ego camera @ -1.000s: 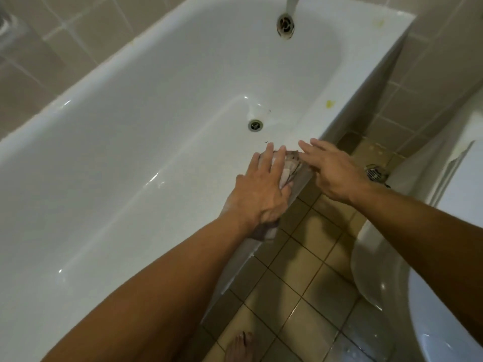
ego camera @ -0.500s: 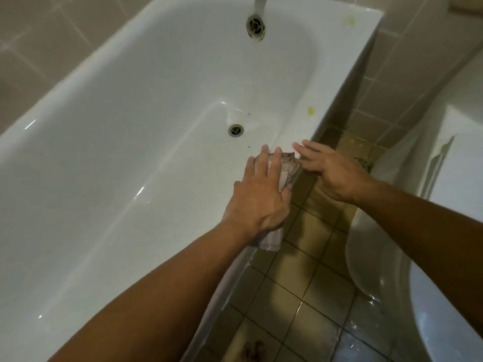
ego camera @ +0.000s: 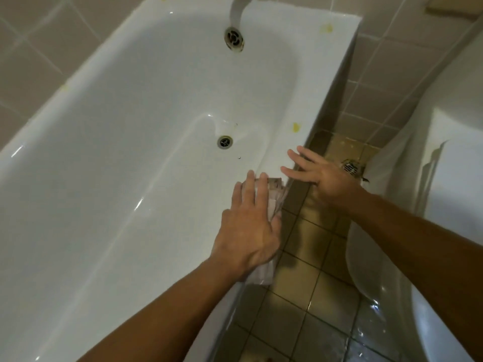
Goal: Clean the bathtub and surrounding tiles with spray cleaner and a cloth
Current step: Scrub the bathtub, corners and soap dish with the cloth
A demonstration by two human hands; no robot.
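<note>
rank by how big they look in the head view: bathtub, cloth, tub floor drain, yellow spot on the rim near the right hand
1. bathtub
2. cloth, partly hidden under the left hand
3. floor drain
4. yellow spot

Pinkish-beige square wall tiles [ego camera: 39, 69] with pale grout run behind and past the tub's end, glossy tan floor tiles [ego camera: 311, 291] shine wet in places, a round metal floor drain [ego camera: 350, 167] sits near the wall, and a white ceramic washbasin [ego camera: 449, 231] bulges at right.
</note>
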